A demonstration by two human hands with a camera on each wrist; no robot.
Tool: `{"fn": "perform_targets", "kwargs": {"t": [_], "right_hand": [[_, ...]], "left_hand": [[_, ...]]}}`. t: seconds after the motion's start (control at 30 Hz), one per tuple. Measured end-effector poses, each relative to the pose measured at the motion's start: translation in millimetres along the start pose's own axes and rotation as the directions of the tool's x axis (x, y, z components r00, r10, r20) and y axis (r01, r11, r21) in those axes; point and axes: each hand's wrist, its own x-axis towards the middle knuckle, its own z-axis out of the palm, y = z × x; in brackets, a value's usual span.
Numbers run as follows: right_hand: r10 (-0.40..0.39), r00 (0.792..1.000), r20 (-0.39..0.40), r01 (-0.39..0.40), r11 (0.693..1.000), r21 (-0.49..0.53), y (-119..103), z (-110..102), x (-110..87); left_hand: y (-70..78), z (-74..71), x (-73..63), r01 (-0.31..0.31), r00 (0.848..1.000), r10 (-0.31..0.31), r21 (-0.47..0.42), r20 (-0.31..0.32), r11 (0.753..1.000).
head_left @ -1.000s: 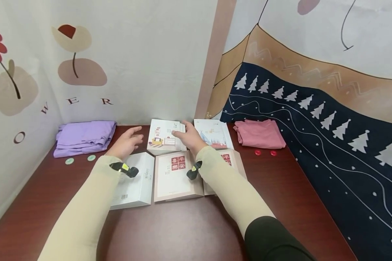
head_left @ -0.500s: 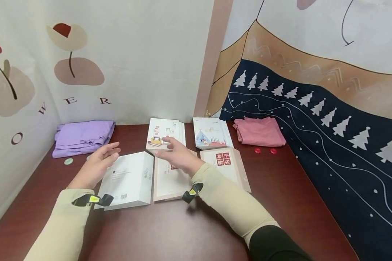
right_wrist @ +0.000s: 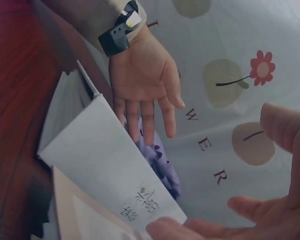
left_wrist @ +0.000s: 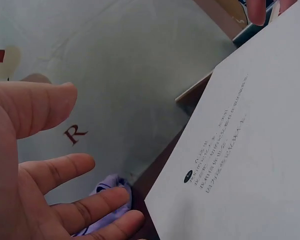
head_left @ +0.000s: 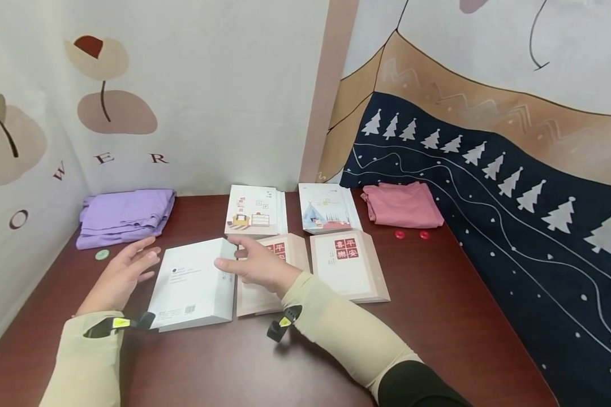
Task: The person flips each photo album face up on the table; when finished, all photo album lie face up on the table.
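Note:
A thick white book point(head_left: 190, 288) lies on the table with small print on its face and a barcode near the front. Just left of it, my left hand point(head_left: 119, 277) hovers with fingers loosely extended, apart from the cover in the left wrist view. My right hand point(head_left: 262, 265) reaches over the white book's right edge with thumb and fingers spread. Its fingertips are close to the spine point(right_wrist: 135, 195) in the right wrist view; contact cannot be told. Beneath that hand lies a beige-edged book point(head_left: 259, 297) with red square characters, partly covered. Neither hand holds anything.
A matching beige-edged book point(head_left: 348, 277) lies to the right. Two white illustrated stacks point(head_left: 254, 210) point(head_left: 328, 208) stand behind. Folded purple cloth point(head_left: 124, 217) is at back left, pink cloth point(head_left: 402, 204) at back right. Green point(head_left: 102, 255) and red buttons point(head_left: 399, 234) lie before the cloths.
My right hand has moved left and nearer, from the back illustrated stack to the white book's right edge. My left hand has drawn back left and nearer, off the white book's far edge.

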Motion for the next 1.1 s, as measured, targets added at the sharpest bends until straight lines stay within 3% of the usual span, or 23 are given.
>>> {"fn": "perform_targets", "kwargs": {"t": [0.1,0.17,0.33,0.5,0.63,0.9,1.1], "right_hand": [[0.002,0.999,0.038,-0.003,1.000,0.026,3,2,0.5],[0.008,0.998,0.055,-0.011,0.999,0.041,6,3,-0.3],[0.025,0.995,0.096,-0.031,0.998,0.061,11,7,-3.0],[0.035,0.993,0.111,-0.045,0.996,0.082,14,11,-6.4],[0.031,0.992,0.125,-0.042,0.996,0.084,16,15,-7.4],[0.037,0.988,0.148,-0.047,0.997,0.065,21,20,-8.9],[0.044,0.989,0.145,-0.057,0.995,0.087,19,20,-8.1]], "left_hand": [[-6.0,-2.5,-3.0,-0.028,1.000,0.029,-0.094,0.008,0.995],[-9.6,-2.2,-3.2,-0.021,1.000,0.022,-0.092,0.013,0.996],[-12.3,-3.8,-3.5,0.040,0.998,-0.042,0.052,0.051,0.998],[-11.9,-9.8,-5.9,0.072,0.985,-0.087,0.105,0.149,0.992],[-10.0,-12.3,-7.7,0.096,0.973,-0.123,0.141,0.193,0.985],[-8.5,-7.6,-7.3,0.113,0.966,-0.141,0.139,0.215,0.984],[-10.7,-5.1,-6.8,0.096,0.974,-0.119,0.123,0.193,0.988]]}}
